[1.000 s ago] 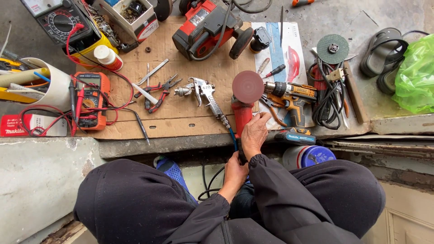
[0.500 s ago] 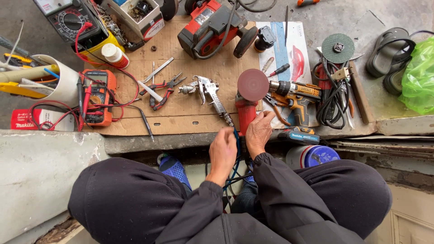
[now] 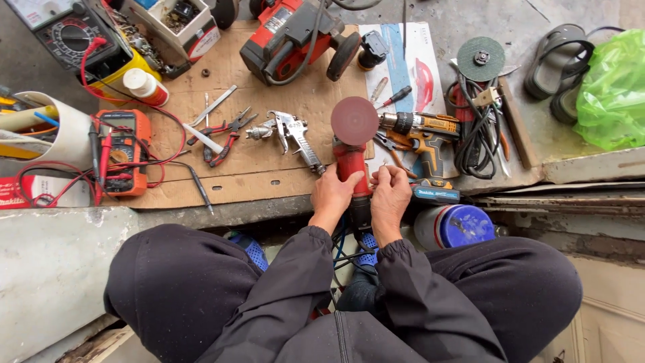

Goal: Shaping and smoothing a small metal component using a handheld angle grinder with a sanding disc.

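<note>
A red angle grinder (image 3: 352,161) with a round dark-red disc lies at the near edge of a brown cardboard sheet (image 3: 269,81). My left hand (image 3: 332,197) grips the left side of its body near the rear. My right hand (image 3: 390,195) holds the right side, fingers curled against the tool. A chrome spray gun (image 3: 290,134) lies just left of the grinder. An orange cordless drill (image 3: 423,134) lies just to its right. Cables hang down between my knees under the hands.
An orange multimeter (image 3: 121,151) with red leads, red pliers (image 3: 225,134), a white bucket (image 3: 64,131), a red power tool (image 3: 295,33), a grinder with a green disc (image 3: 478,60), sandals (image 3: 557,60), a green bag (image 3: 615,91) and a blue-lidded jar (image 3: 460,225) surround the work spot.
My left hand rose from between my knees to the grinder's left side. Both hands now hold the grinder body, where before only the right touched it.
</note>
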